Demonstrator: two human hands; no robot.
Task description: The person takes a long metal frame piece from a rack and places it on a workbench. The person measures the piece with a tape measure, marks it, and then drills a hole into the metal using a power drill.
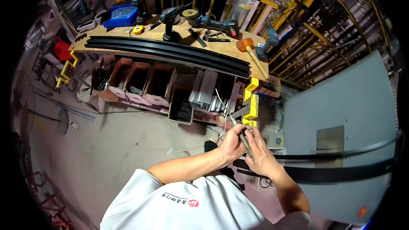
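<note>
My left hand (231,143) and my right hand (260,153) meet in front of my chest, both closed around a thin metal strip (224,106) that sticks up and away from my fingers. Just below my hands a long black profile (341,174) runs off to the right across a grey panel (341,115). The strip's lower end is hidden inside my grip.
A wooden workbench (221,47) ahead carries long black profiles (166,51), cordless drills (170,21), an orange mallet (251,53), a blue bin of parts (121,15). Open boxes of metal pieces (145,83) stand beneath it. Yellow brackets (252,102) sit at the bench corner. Yellow racks (324,25) rise at right.
</note>
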